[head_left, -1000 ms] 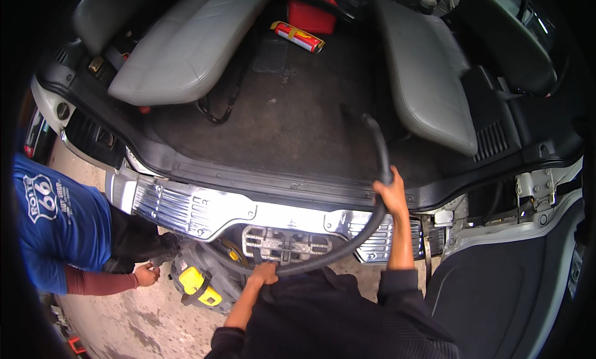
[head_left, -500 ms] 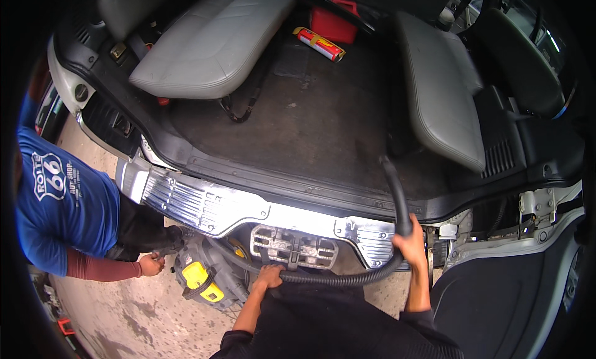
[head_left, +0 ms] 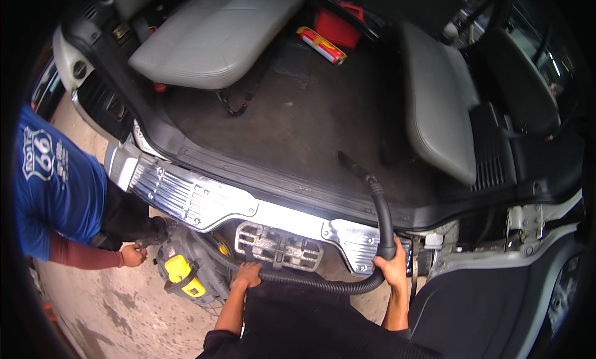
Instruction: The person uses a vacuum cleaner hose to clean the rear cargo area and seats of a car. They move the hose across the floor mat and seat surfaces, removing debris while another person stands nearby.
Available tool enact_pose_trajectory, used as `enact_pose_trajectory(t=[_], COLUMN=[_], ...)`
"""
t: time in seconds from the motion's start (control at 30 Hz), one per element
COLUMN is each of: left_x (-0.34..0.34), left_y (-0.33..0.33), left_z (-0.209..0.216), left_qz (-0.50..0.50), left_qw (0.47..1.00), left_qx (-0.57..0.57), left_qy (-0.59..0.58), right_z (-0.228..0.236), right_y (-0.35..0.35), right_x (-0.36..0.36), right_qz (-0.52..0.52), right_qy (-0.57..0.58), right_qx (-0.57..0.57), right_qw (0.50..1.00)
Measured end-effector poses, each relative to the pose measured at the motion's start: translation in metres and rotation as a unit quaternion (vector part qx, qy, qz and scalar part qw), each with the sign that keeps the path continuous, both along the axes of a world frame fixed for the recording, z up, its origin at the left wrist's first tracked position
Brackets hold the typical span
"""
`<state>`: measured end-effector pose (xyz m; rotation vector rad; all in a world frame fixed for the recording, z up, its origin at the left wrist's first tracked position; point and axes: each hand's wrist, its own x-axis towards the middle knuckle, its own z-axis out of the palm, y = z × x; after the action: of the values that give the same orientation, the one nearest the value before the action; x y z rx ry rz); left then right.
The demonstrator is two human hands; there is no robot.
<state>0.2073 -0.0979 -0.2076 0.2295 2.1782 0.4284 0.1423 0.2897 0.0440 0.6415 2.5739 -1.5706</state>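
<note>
A black ribbed vacuum hose (head_left: 323, 284) runs in front of me from a grey and yellow vacuum cleaner (head_left: 183, 275) on the left. My right hand (head_left: 392, 264) is wrapped round the hose's thick end, below the curved black tube (head_left: 380, 201). The tube's narrow nozzle (head_left: 351, 163) reaches over the sill to the dark vehicle floor (head_left: 248, 142). Closer to the vacuum, my left hand (head_left: 249, 274) grips the hose with its fingers curled over it. Just beyond that hand sits a metal step (head_left: 279, 247) below the shiny bumper (head_left: 285, 219).
Grey folded seats flank the floor, one on the left (head_left: 217, 39) and one on the right (head_left: 437, 104). A red and yellow canister (head_left: 321, 45) lies by a red container (head_left: 338, 25). A co-worker in a blue shirt (head_left: 68, 173) stands at the left. The opened door panel (head_left: 484, 303) is at lower right.
The nozzle has swung left over the vehicle floor and its narrow tip now shows. Both of my hands still hold the hose. The whole view has shifted slightly.
</note>
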Motion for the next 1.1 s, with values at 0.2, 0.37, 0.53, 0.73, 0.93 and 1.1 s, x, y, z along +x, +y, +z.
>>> enact_pose_trajectory(t=[0.2, 0.37, 0.53, 0.73, 0.93, 1.1], left_x=[-0.01, -0.04, -0.022, 0.002, -0.026, -0.024], left_y=[0.01, 0.009, 0.003, 0.008, 0.008, -0.001], left_z=[0.002, 0.017, 0.023, 0.014, 0.016, 0.018], left_qz=[0.033, 0.063, -0.04, 0.028, 0.048, -0.016], left_qw=[0.999, 0.998, 0.995, 0.999, 0.998, 0.995], left_qx=[-0.029, 0.006, -0.016, -0.024, -0.033, -0.039], left_qy=[-0.014, 0.011, -0.085, 0.026, -0.037, -0.088], right_z=[-0.022, -0.027, 0.007, 0.017, -0.041, -0.035], right_y=[-0.034, -0.028, -0.015, -0.012, -0.022, -0.007], right_x=[-0.13, -0.182, -0.043, -0.027, -0.159, -0.085], right_qz=[-0.006, 0.039, -0.019, 0.062, 0.023, 0.032], right_qy=[0.035, 0.067, -0.036, 0.015, 0.056, 0.041], right_qx=[-0.062, -0.131, 0.046, 0.01, -0.157, -0.1], right_qw=[0.997, 0.988, 0.998, 0.998, 0.986, 0.994])
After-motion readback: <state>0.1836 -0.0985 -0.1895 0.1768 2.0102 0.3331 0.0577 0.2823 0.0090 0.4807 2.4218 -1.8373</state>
